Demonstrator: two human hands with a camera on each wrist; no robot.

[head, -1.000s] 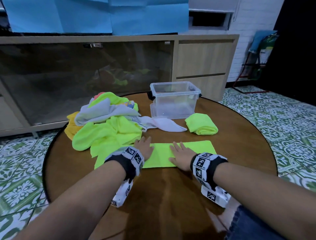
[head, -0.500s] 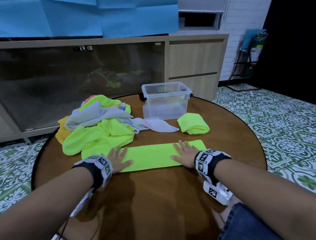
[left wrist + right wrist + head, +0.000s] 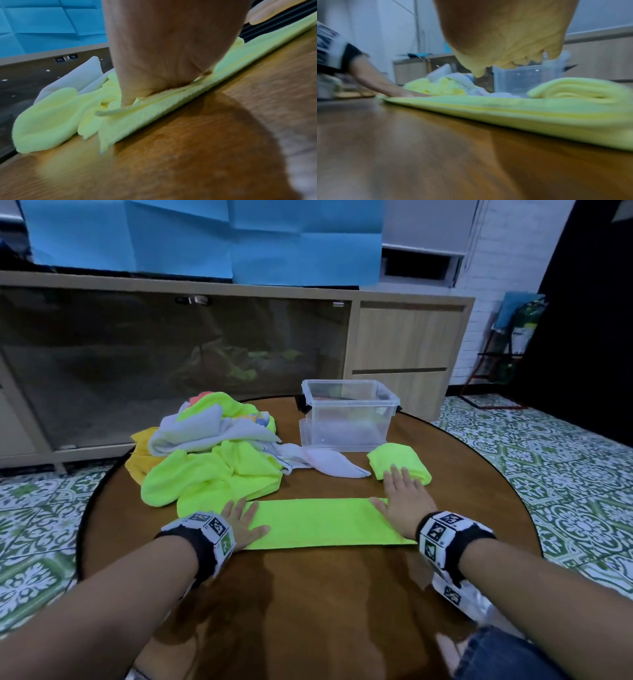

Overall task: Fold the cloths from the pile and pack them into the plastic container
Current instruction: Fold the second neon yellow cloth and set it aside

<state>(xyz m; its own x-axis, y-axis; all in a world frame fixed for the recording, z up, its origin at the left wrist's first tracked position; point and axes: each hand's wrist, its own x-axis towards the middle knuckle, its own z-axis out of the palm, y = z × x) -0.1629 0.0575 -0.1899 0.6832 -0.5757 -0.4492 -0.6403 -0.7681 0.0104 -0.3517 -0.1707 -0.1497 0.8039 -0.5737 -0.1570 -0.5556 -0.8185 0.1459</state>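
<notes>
With both the left hand [image 3: 241, 522] and right hand [image 3: 400, 505] flat, fingers spread wide, on the long neon-green folded cloth strip [image 3: 322, 523] at lower centre, press evenly outward before folding end over end.

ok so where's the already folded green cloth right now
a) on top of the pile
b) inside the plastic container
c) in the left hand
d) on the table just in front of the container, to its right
d: the folded green cloth lies on the table beside the front right corner of the plastic container, which looks empty; the right hand reaches just short of it.
</notes>
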